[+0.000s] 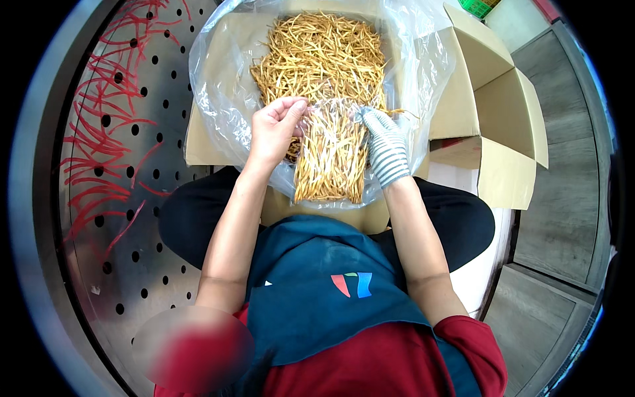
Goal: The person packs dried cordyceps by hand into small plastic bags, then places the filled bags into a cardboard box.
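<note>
Between my two hands hangs a small clear plastic bag (pixel 331 159), filled with long, thin, yellow-brown dried strips. My bare left hand (pixel 279 128) pinches its upper left corner between thumb and fingers. At the upper right corner, my right hand (pixel 386 144) in a striped glove grips the plastic. Behind the bag lies a heap of loose dried strips (pixel 325 54) of the same kind, in a large clear plastic liner (pixel 218 84). The liner is spread over a cardboard box (pixel 201 141) in front of my lap. The small bag covers the near part of the heap.
On the right stands an open cardboard box (pixel 501 99) with raised flaps. Grey wood-look panels (pixel 555 149) run beyond it. To the left is a perforated metal surface (pixel 149 218) with red strands (pixel 99 164) strewn on it. A green plastic crate (pixel 475 7) shows at the top right.
</note>
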A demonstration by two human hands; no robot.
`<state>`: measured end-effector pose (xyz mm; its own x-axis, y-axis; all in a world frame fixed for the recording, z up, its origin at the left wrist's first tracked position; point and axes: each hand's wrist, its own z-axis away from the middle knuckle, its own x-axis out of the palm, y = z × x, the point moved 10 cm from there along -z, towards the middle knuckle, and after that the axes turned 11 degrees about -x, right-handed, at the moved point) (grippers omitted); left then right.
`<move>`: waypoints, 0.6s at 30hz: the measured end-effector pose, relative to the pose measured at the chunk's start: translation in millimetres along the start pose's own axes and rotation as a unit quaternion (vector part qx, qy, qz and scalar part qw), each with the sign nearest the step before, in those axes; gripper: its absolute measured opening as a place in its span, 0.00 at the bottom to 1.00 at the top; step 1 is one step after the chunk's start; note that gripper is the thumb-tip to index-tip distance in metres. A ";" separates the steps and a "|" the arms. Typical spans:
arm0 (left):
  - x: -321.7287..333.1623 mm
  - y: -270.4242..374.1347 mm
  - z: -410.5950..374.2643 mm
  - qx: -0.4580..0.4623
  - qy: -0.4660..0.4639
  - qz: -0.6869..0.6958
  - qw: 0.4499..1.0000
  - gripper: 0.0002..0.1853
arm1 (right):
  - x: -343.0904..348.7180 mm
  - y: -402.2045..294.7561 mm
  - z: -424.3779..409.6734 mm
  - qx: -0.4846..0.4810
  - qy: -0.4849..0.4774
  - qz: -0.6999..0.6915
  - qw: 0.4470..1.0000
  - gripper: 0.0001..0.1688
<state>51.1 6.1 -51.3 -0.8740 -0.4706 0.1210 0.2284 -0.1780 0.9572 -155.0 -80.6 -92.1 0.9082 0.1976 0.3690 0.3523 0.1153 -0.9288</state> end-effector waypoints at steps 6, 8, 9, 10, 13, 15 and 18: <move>-2.5 -3.7 -6.0 0.016 -0.007 -0.029 0.999 0.12 | -0.1 1.4 -11.3 -0.021 -0.010 0.030 0.999 0.12; -5.3 -2.2 -6.2 0.023 -0.010 -0.011 1.000 0.11 | -1.1 2.3 -11.1 0.009 -0.010 0.035 0.999 0.12; -6.1 -1.0 -5.8 0.026 -0.011 -0.002 1.000 0.11 | -2.0 1.9 -10.4 0.024 -0.010 0.038 0.999 0.12; -6.6 -0.6 -5.0 0.018 -0.015 0.010 1.000 0.12 | -5.9 3.8 -13.5 0.018 -0.010 0.058 0.998 0.12; -12.0 -2.2 -5.4 0.015 -0.002 0.010 1.000 0.12 | 0.9 -6.7 -9.6 0.003 -0.018 0.058 0.998 0.11; -12.9 -1.2 -3.9 0.018 -0.002 0.011 1.000 0.12 | 1.9 -9.8 -9.9 -0.009 -0.022 0.062 0.998 0.11; -12.1 3.2 -0.7 0.023 -0.003 0.010 1.000 0.11 | 1.4 -12.7 -9.2 -0.007 -0.027 0.065 0.997 0.10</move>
<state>62.7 10.6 -49.8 -0.8720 -0.4686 0.1415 0.2261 -0.1292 0.9655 -156.0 -90.7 -80.1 0.9333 0.2617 0.2460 0.2356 0.0712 -0.9692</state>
